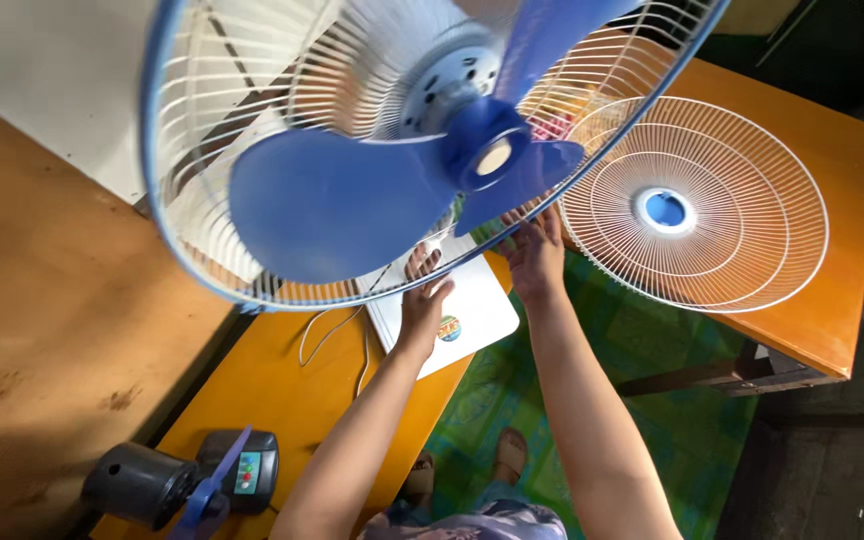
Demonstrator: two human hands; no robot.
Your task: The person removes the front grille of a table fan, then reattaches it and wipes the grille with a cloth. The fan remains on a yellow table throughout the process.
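Reaching up, both hands meet the lower rim of the fan [352, 190]: the left hand [424, 300] and right hand [535, 250] touch its wire cage with fingers spread, not clenched. Its blue blade hangs above an orange table [282, 390]; a loose front grille [697, 205] lies beside.

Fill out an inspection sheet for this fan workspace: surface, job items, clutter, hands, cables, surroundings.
Surface: orange tabletop, worn brown board at left.
Job's things: blue three-blade fan in its rear guard, front guard off; detached white front guard lying flat on the orange table at right.
Clutter: white laptop-like slab; dark motor unit with a blue blade.
Hands: left hand and right hand raised to the rear guard's lower rim, holding nothing else.
Cables: white cord looped on the tabletop.
Surroundings: green patterned floor mat, sandalled feet below.
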